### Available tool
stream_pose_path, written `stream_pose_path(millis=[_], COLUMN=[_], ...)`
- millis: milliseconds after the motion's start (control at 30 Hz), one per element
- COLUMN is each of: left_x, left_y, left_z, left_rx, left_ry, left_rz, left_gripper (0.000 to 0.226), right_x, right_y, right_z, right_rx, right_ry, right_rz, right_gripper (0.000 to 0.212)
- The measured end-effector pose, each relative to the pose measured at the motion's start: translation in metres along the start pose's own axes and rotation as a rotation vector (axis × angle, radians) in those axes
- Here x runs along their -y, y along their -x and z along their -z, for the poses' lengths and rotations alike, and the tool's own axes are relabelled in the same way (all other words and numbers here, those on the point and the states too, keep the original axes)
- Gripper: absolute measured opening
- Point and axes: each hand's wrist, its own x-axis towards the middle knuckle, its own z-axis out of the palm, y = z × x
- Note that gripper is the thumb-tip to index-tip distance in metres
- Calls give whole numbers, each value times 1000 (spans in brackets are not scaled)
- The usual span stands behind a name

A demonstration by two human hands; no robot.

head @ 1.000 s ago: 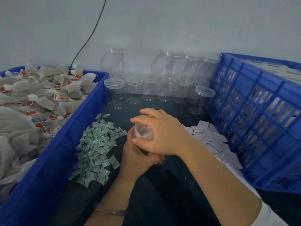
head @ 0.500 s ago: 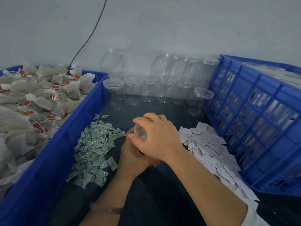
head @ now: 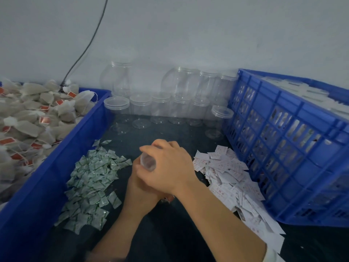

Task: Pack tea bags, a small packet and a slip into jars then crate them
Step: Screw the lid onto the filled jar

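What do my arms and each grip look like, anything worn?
Both forearms are bare. The right arm shows a white sleeve edge at the bottom of the view. The right grip has no glove or ring showing; the left grip is mostly hidden behind it. The left arm blurs at the frame's bottom edge, so a band there cannot be told.

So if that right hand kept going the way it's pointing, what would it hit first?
Probably the blue tea-bag bin, after passing above the green packets; depth is unclear.
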Motion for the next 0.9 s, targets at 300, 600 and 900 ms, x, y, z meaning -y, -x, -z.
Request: stream_pose_path(millis=[300,600,900], left_x=[5,0,2], left_y=[-2,-1,1], left_z=[6,-5,-4], left_rx=[51,-22,-34], left_ry=[16,35,-37], left_rz=[31,63,35], left_gripper=[96,50,54], right_x=[-10,-2,-1], right_y=[-1,3,4], right_z=[13,1,-3], right_rx=[209,24,-8], right_ry=[22,-32,-46], right_rz=[71,0,-31], right_gripper=[69,53,57])
